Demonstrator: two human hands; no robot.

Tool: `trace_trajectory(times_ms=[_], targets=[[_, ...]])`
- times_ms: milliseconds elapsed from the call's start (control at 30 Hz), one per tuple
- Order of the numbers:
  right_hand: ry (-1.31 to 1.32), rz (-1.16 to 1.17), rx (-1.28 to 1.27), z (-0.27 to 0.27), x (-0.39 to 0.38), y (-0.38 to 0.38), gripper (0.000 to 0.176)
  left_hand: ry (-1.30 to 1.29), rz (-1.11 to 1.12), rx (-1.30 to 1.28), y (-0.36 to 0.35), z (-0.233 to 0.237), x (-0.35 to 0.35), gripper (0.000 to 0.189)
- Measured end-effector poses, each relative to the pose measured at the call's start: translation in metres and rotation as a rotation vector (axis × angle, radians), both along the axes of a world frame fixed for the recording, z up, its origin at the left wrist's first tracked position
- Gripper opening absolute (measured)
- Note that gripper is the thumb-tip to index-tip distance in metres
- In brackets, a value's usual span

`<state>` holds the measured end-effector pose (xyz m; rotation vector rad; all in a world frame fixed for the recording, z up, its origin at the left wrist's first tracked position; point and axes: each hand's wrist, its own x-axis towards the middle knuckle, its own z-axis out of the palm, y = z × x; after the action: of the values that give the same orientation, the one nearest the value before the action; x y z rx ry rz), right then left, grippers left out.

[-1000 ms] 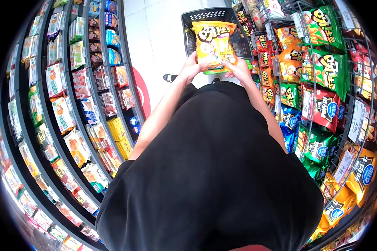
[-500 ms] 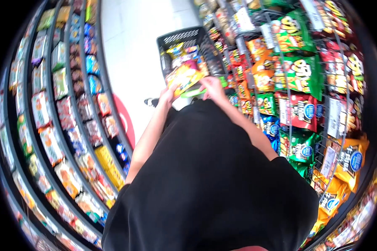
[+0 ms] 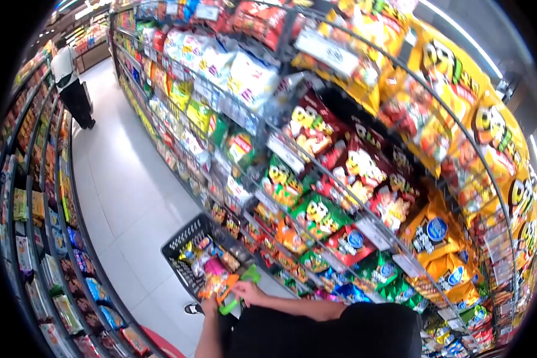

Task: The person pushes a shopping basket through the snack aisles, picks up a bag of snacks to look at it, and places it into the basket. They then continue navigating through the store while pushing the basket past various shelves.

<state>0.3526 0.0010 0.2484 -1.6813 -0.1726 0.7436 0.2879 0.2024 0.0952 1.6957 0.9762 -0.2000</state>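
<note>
My left hand (image 3: 209, 306) is closed on the near edge of an orange snack bag (image 3: 219, 286), held over the front of a black shopping basket (image 3: 172, 247). My right hand (image 3: 250, 293) has its fingers curled in a pinch at the bag's right edge. Beside and beneath that hand shows the basket's bright green handle (image 3: 251, 274). Several packets lie in the basket, among them a yellow packet (image 3: 189, 252) and a purple-pink package (image 3: 213, 267). The bag's print is too small and blurred to read.
A long wire snack rack (image 3: 292, 156) curves along my right, filled with bags and price tags. Lower shelves (image 3: 48, 238) of packaged food line the left. Tiled floor (image 3: 134, 215) runs between them. Farther up the aisle stands a person (image 3: 71, 83).
My view has swung up and right, bringing more rack and the far aisle into sight. Both hands remain at the snack bag over the basket, which now appears lower and further left.
</note>
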Motion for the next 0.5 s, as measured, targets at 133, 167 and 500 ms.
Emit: trace_trajectory(times_ms=[133,167,500], targets=[[0.070,0.029,-0.017,0.018,0.003,0.000,0.022,0.009,0.060,0.021,-0.007,0.029,-0.005,0.061],[0.069,0.034,-0.019,0.018,0.005,-0.001,0.023,0.055,0.007,-0.006,0.004,-0.028,-0.010,0.059],[0.079,-0.023,-0.127,0.028,0.027,0.023,0.022,0.159,-0.426,-0.435,0.016,0.014,0.104,0.036]])
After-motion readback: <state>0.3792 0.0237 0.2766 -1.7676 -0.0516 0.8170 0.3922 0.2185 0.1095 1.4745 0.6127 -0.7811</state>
